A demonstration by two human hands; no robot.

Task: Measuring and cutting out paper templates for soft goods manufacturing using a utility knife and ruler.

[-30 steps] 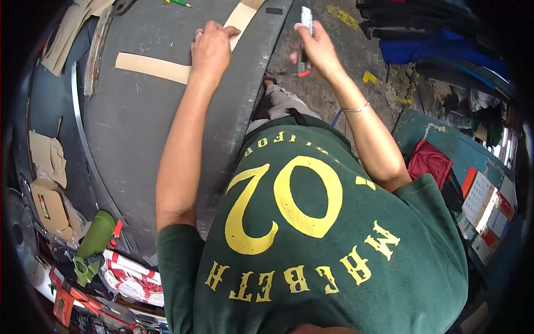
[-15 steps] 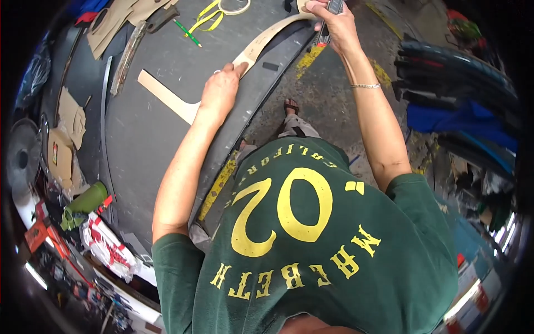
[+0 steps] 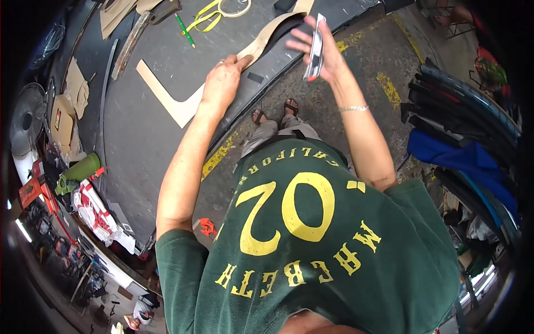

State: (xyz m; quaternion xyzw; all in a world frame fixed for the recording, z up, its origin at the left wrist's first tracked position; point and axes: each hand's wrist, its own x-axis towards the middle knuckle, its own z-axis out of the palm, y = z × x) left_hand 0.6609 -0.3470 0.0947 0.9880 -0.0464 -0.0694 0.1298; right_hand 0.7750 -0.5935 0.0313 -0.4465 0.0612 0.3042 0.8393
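Observation:
A long, curved tan card strip (image 3: 186,107) with an angled end lies across the dark table. My left hand (image 3: 222,80) is closed over it, fingers curled and pressed at its near edge. Past that hand the strip bends up off the surface and runs toward the far right. My right hand (image 3: 332,55) is raised at the table's edge with a utility knife (image 3: 315,55) lying along its palm. The fingers of that hand fan out behind the knife, near the strip's far part. A small dark rectangle (image 3: 256,78) lies beside the strip.
On the dark table (image 3: 139,122) are a green pencil (image 3: 184,31), a yellow tape measure (image 3: 206,19), a tape roll (image 3: 235,5) and brown card pieces (image 3: 117,16). Dark curved panels (image 3: 456,117) with blue cloth (image 3: 445,147) stand at right. A fan (image 3: 26,119) is at left.
My right hand has come back from the strip's far part, nearer to me, and its fingers have spread with the knife turned more upright. The left hand stays on the strip.

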